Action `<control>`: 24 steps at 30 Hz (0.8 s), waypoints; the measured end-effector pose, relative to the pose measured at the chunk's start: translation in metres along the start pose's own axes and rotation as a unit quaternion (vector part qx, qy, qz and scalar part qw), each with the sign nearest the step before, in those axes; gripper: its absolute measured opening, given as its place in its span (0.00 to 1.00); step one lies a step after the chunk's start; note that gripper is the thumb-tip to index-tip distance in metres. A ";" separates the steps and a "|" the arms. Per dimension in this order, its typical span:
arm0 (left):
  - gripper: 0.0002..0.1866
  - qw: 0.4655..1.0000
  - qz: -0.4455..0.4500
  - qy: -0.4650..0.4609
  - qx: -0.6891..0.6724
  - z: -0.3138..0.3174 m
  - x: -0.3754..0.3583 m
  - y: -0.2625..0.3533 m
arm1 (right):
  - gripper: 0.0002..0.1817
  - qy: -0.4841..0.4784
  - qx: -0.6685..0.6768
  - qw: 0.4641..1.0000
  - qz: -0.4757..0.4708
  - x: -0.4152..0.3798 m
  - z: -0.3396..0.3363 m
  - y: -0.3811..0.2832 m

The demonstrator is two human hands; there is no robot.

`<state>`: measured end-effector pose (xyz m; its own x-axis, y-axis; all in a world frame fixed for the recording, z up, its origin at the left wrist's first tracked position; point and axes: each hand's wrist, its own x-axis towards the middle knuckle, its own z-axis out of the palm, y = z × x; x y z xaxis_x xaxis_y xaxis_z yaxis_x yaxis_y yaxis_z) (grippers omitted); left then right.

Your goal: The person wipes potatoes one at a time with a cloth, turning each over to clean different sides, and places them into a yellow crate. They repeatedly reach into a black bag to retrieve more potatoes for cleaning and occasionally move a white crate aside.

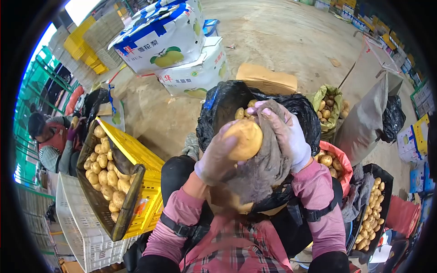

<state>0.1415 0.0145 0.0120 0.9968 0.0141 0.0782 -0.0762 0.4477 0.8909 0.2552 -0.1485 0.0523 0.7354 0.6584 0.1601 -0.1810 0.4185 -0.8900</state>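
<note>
A large yellow-brown potato (246,139) is held in my left hand (215,157), whose fingers look slightly blurred. My right hand (289,139) grips a dirty grey cloth (264,175) that hangs down beside the potato. Both hands wear thin pale gloves. Below them stands a container lined with a black plastic bag (309,116), and a few potatoes (245,112) show inside it. The cloth and my hands hide much of the container's opening.
A yellow crate (152,182) of potatoes tilts at my left, above a white crate (86,218). On the right are a green sack (321,94), a red bag (343,159) and a black crate (383,175), all with potatoes. White cartons (168,50) stand ahead. Another person (57,136) sits far left.
</note>
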 end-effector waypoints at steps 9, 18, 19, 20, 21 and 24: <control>0.35 0.870 0.203 0.055 0.447 0.003 0.008 -0.005 | 0.12 0.013 -0.237 0.971 -0.027 -0.006 0.000 0.016; 0.34 0.805 0.296 0.090 0.506 0.005 0.007 -0.007 | 0.14 0.023 -0.128 0.991 -0.020 -0.010 0.010 0.016; 0.34 0.772 0.335 0.088 0.533 0.000 0.009 -0.014 | 0.14 0.002 -0.237 0.970 -0.062 -0.013 0.014 0.017; 0.34 0.729 0.366 0.098 0.570 -0.009 0.008 -0.018 | 0.14 -0.034 -0.331 0.937 -0.110 -0.012 0.021 0.021; 0.35 0.747 0.354 0.090 0.555 -0.015 0.007 -0.025 | 0.15 -0.019 -0.342 0.936 -0.084 -0.010 0.026 0.021; 0.38 0.741 0.323 0.085 0.583 -0.007 0.001 -0.024 | 0.13 0.052 -0.326 0.944 -0.012 -0.004 0.011 0.024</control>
<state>0.1447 0.0099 -0.0120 0.7243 0.0456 0.6880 -0.4075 -0.7766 0.4805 0.2405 -0.1341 0.0348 0.8010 0.5740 0.1702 0.2512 -0.0642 -0.9658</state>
